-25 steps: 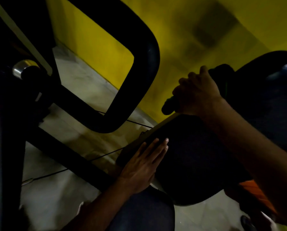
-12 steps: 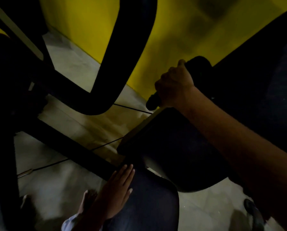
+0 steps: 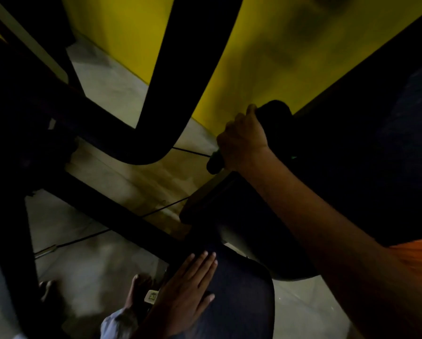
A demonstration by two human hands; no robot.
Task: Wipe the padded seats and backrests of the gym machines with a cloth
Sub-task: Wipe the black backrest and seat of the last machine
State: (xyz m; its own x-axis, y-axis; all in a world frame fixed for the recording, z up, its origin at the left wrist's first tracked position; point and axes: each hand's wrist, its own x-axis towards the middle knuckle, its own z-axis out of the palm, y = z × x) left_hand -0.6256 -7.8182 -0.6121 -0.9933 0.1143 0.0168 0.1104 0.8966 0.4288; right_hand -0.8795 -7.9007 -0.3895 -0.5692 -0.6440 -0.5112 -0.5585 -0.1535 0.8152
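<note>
The scene is dim. A black padded seat (image 3: 249,209) lies at centre right, with its dark backrest (image 3: 356,133) rising to the right. My right hand (image 3: 244,140) grips a bunched dark cloth (image 3: 277,116) and presses it where the seat's far edge meets the backrest. One end of the cloth pokes out under the fist. My left hand (image 3: 187,287) lies flat with straight fingers on my knee in dark blue trousers (image 3: 239,297), just below the seat's near corner. It holds nothing.
Black frame tubes (image 3: 187,69) of the machine cross the left and centre, with a thick bar (image 3: 112,209) running along the floor. A thin cable (image 3: 161,209) passes under the seat. Behind is a yellow wall (image 3: 126,35), and my foot (image 3: 139,289) stands on the grey floor.
My left hand left the seat's near edge and dropped onto my knee. My right hand kept its grip on the cloth at the seat's far edge, shifting slightly.
</note>
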